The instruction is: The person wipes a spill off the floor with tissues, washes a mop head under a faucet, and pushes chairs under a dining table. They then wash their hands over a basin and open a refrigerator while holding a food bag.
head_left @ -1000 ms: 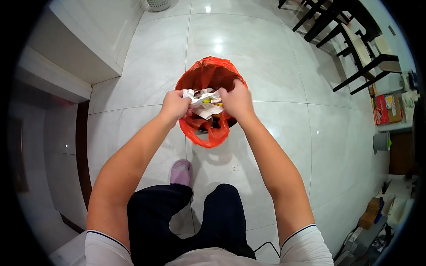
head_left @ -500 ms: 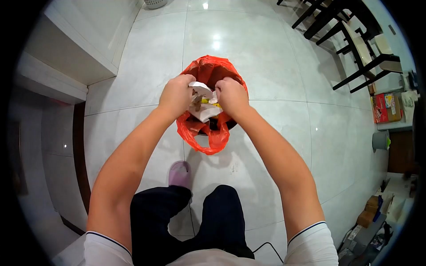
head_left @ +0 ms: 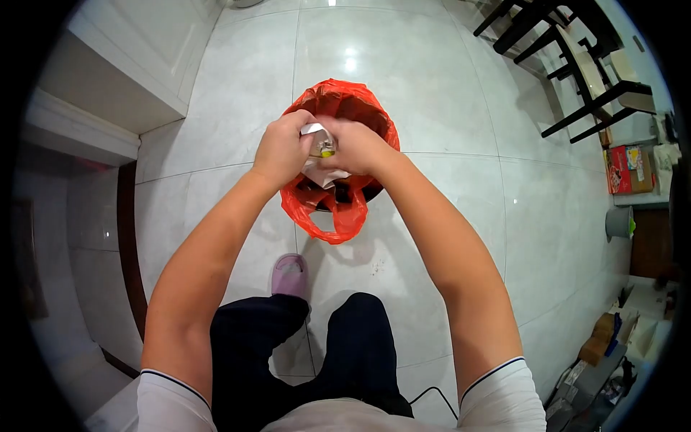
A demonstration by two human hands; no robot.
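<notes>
A bin lined with a red plastic bag point(head_left: 344, 223) stands on the tiled floor in front of me, its bag handles hanging over the near side. Crumpled white paper point(head_left: 317, 175) and a small yellow-green item point(head_left: 327, 153) show in its mouth. My left hand point(head_left: 283, 147) is closed at the bin's left side, gripping a piece of the white paper. Close beside it, over the middle of the opening, is my right hand point(head_left: 355, 147), its fingers curled and partly blurred; what they hold, if anything, I cannot make out.
Dark-framed chairs point(head_left: 586, 79) stand at the upper right. Along the right edge are a grey bucket point(head_left: 617, 224), a red box point(head_left: 619, 171) and cardboard boxes point(head_left: 597, 342). A white cabinet point(head_left: 144, 50) is at the upper left. A pink slipper point(head_left: 290, 276) is on my foot.
My right hand has moved left, toward my left hand, over the bin's opening. My left hand has gone from the left rim's lower part to slightly higher up, with white paper in its fingers.
</notes>
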